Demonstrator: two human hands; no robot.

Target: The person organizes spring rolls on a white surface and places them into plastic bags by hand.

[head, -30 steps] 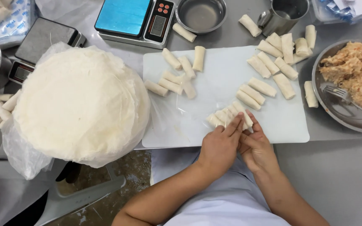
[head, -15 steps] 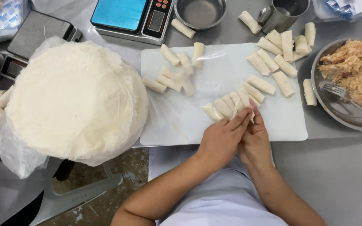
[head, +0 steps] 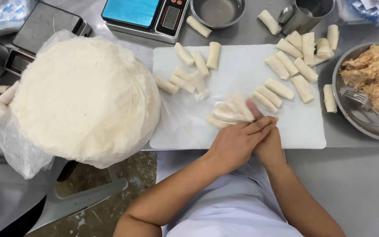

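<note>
Spring rolls (head: 229, 113), blurred, are pressed flat on the white board (head: 303, 127) under left hand (head: 237, 142) and right hand (head: 266, 147); fingers extended, nothing gripped. Many finished rolls are laid on board and counter (head: 356, 184). Wrapper stack (head: 84, 96) and filling bowl (head: 341, 94) are judged far from used up.

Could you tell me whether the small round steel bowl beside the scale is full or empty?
Empty: the steel bowl shows only its bare shiny bottom.
</note>
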